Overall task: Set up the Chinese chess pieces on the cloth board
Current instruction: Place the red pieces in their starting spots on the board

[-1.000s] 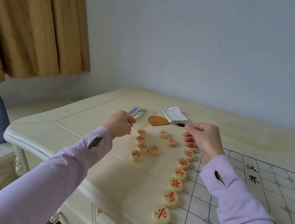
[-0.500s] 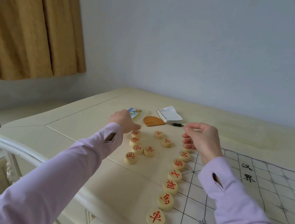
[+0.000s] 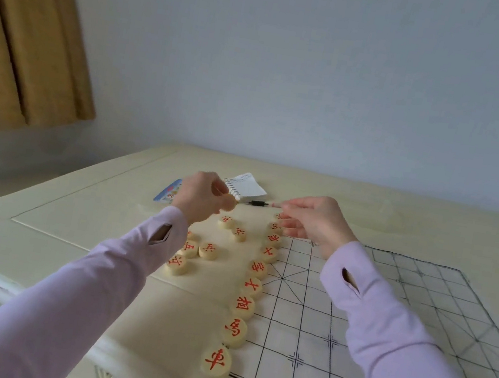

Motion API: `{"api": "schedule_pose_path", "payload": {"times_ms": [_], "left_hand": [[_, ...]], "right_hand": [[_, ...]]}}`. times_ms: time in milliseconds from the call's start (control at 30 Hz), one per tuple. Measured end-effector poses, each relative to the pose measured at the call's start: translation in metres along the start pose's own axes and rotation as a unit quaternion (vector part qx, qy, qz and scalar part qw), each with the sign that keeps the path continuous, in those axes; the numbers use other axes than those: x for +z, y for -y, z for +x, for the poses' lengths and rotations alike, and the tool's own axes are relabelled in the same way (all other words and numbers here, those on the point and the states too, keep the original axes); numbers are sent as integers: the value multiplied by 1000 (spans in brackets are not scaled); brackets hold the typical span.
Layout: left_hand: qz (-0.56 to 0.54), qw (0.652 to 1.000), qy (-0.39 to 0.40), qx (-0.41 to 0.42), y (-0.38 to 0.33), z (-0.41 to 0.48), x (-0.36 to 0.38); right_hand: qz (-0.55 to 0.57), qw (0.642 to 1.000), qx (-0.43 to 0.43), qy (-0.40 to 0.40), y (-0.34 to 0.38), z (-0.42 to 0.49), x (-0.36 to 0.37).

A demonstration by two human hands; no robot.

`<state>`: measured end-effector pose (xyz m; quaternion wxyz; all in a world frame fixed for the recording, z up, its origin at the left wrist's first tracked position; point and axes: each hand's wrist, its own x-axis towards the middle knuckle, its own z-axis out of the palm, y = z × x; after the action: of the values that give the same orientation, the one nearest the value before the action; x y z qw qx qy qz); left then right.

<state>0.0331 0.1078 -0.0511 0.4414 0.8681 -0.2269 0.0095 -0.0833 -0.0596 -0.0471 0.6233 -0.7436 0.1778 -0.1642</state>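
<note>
My left hand (image 3: 202, 199) pinched a chess piece (image 3: 228, 204) aloft; my right hand (image 3: 312, 222) hovered half-curled over the lined-up pieces (image 3: 244, 306), whether holding anything I could not tell.

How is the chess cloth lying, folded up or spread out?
Spread out: the cloth board lies flat on the table, its grid lines showing unbroken to the far corner.

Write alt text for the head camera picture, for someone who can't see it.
A person's left hand pinches a pale chess piece above loose red-lettered pieces, while the right hand hangs loosely curled over the far end of a row of pieces along the cloth board edge. A notepad lies beyond on the cream table.
</note>
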Motion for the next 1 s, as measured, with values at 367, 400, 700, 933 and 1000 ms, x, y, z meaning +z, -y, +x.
{"api": "schedule_pose_path", "payload": {"times_ms": [367,400,700,933,1000], "left_hand": [[-170,971,140,93,-65,-13,44],[-166,971,146,94,-66,-13,47],[-160,985,16,61,-65,-3,56],[-139,989,6,50,-53,5,59],[-136,990,4,48,-50,6,60]], "right_hand": [[39,998,31,31,15,-7,-44],[45,998,31,29,14,-6,-47],[-18,996,64,-63,0,17,-65],[-165,975,114,-90,-29,45,-60],[-191,969,123,-101,-33,49,-57]]}}
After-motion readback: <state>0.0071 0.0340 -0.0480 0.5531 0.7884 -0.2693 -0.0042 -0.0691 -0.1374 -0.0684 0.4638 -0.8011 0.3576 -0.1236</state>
